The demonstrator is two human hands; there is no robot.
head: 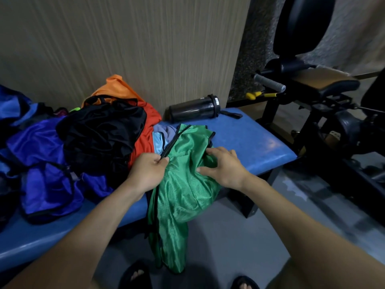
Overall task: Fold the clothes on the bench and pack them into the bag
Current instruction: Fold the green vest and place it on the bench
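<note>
The left grip (pixel 149 170) pinches the black trim of the green vest (pixel 183 184); the right grip (pixel 220 165) rests spread-fingered on it. The vest lies on the blue desk (pixel 250 140), its lower end hanging over the edge. Left of the vest, a heap of black, red, orange and blue clothes (pixel 100 134) crowds the desk; beyond it lies a dark bottle (pixel 193 108). The blue bag (pixel 14 107) is cut off at the far left.

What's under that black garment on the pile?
The black garment lies on a red one and blue ones, with orange behind. Anything deeper is covered.
</note>
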